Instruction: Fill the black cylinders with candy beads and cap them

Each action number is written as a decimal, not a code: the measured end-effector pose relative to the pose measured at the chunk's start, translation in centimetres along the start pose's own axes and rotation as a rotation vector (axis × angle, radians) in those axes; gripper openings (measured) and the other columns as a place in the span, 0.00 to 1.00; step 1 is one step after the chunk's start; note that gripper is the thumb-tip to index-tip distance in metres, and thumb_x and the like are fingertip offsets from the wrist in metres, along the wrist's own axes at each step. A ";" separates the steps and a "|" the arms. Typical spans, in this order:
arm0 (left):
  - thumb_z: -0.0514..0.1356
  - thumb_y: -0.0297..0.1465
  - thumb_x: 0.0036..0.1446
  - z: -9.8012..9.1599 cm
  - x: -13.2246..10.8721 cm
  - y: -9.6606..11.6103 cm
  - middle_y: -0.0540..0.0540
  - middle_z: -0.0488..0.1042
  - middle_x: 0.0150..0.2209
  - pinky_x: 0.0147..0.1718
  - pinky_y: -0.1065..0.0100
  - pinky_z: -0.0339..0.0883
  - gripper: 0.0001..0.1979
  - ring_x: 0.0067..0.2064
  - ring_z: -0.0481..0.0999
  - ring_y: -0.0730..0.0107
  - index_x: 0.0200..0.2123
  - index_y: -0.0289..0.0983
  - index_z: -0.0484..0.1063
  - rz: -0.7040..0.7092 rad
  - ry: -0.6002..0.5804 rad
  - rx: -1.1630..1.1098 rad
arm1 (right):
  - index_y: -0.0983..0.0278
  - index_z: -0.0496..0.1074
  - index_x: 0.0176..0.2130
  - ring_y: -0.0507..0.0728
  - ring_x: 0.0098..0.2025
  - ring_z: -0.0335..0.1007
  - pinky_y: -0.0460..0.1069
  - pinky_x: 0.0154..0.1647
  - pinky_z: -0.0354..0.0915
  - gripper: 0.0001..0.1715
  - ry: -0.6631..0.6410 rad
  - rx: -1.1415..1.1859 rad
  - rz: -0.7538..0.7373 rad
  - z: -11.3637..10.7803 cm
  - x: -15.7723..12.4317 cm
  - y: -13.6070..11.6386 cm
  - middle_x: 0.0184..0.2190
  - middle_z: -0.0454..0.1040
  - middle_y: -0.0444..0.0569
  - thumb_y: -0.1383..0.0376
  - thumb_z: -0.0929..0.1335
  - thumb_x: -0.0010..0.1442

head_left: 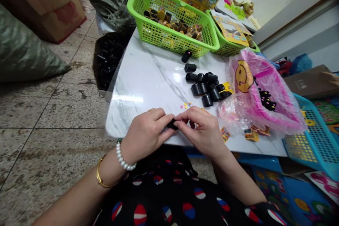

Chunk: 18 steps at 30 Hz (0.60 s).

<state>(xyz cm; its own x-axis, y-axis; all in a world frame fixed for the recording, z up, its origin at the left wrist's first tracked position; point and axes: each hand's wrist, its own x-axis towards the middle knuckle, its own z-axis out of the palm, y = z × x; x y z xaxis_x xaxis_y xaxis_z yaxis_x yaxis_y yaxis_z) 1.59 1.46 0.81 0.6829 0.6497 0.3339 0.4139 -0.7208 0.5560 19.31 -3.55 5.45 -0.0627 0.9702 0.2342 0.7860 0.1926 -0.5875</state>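
The left hand (145, 135) and right hand (201, 131) meet at the near edge of the table (143, 77), their fingers (185, 114) pinched narrowly on a black cylinder (172, 124), with a pile of cylinders (205, 86) just ahead and a green basket (172, 21) beyond.

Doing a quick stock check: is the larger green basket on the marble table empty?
No, the larger green basket holds a heap of small black and yellow cylinders.

Marble-top table (143, 77) w/ green basket (161, 33), blk tubes (203, 86), pink plastic bag (267, 84).
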 end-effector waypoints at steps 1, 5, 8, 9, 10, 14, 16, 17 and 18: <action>0.57 0.36 0.63 0.0 0.0 0.0 0.46 0.72 0.35 0.33 0.65 0.67 0.12 0.36 0.72 0.65 0.46 0.36 0.74 -0.004 0.000 0.000 | 0.64 0.76 0.34 0.51 0.31 0.67 0.48 0.32 0.62 0.03 -0.022 0.000 -0.012 -0.1 0.1 0.0 0.27 0.72 0.44 0.71 0.71 0.57; 0.58 0.35 0.62 0.0 0.0 0.1 0.45 0.73 0.36 0.35 0.64 0.68 0.12 0.38 0.73 0.64 0.45 0.37 0.73 -0.027 0.004 -0.033 | 0.63 0.76 0.33 0.52 0.32 0.69 0.49 0.34 0.64 0.02 -0.013 0.093 0.006 -0.8 -0.1 0.6 0.29 0.74 0.44 0.69 0.71 0.58; 0.58 0.29 0.59 -0.1 -0.2 0.0 0.42 0.73 0.43 0.42 0.64 0.69 0.11 0.43 0.74 0.64 0.46 0.34 0.70 -0.065 0.097 -0.118 | 0.61 0.76 0.35 0.52 0.32 0.69 0.48 0.33 0.65 0.02 0.169 0.133 0.115 -1.5 -1.3 1.4 0.31 0.75 0.44 0.68 0.71 0.58; 0.59 0.28 0.58 -0.2 -0.2 0.0 0.42 0.74 0.43 0.42 0.65 0.69 0.12 0.43 0.74 0.65 0.46 0.33 0.69 -0.078 0.130 -0.141 | 0.61 0.76 0.35 0.52 0.31 0.69 0.48 0.32 0.65 0.03 0.221 0.141 0.159 -1.7 -1.8 1.6 0.31 0.75 0.44 0.68 0.71 0.58; 0.59 0.27 0.57 -0.3 -0.2 0.0 0.43 0.74 0.42 0.41 0.66 0.69 0.12 0.41 0.74 0.66 0.46 0.33 0.69 -0.087 0.148 -0.148 | 0.60 0.76 0.36 0.52 0.31 0.69 0.48 0.31 0.65 0.03 0.253 0.151 0.197 -1.8 -2.3 1.8 0.31 0.75 0.44 0.68 0.71 0.58; 0.59 0.33 0.59 -0.6 1.3 0.6 0.46 0.72 0.35 0.32 0.65 0.68 0.10 0.35 0.73 0.65 0.43 0.36 0.70 -0.086 0.021 0.061 | 0.61 0.76 0.36 0.52 0.31 0.70 0.48 0.32 0.66 0.03 0.269 0.138 0.210 -1.5 -3.9 2.3 0.31 0.75 0.44 0.68 0.70 0.59; 0.59 0.35 0.59 -0.5 2.7 1.3 0.45 0.72 0.36 0.30 0.63 0.67 0.11 0.35 0.74 0.61 0.42 0.37 0.71 -0.063 -0.072 0.215 | 0.62 0.76 0.36 0.52 0.31 0.70 0.48 0.32 0.66 0.04 0.259 0.058 0.161 -1.0 -4.2 2.6 0.30 0.75 0.45 0.69 0.69 0.59; 0.60 0.35 0.58 -0.5 3.5 1.8 0.44 0.72 0.36 0.28 0.63 0.66 0.11 0.35 0.74 0.60 0.42 0.36 0.72 -0.046 -0.110 0.277 | 0.62 0.75 0.36 0.52 0.31 0.70 0.48 0.33 0.67 0.04 0.252 0.004 0.136 -0.7 -4.3 2.9 0.31 0.75 0.46 0.69 0.69 0.60; 0.60 0.35 0.58 -0.5 4.3 2.2 0.44 0.72 0.35 0.27 0.63 0.66 0.10 0.35 0.74 0.59 0.41 0.36 0.72 -0.027 -0.141 0.325 | 0.63 0.75 0.37 0.53 0.32 0.71 0.49 0.34 0.67 0.05 0.247 -0.051 0.114 -0.5 -4.3 3.1 0.31 0.75 0.47 0.69 0.68 0.61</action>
<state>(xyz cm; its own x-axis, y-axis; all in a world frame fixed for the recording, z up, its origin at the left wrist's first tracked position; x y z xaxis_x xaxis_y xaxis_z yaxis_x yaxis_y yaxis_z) 5.14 2.76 3.83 0.7362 0.6460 0.2017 0.5871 -0.7579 0.2844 22.34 -7.20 2.99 0.1751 0.9188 0.3537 0.8096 0.0701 -0.5828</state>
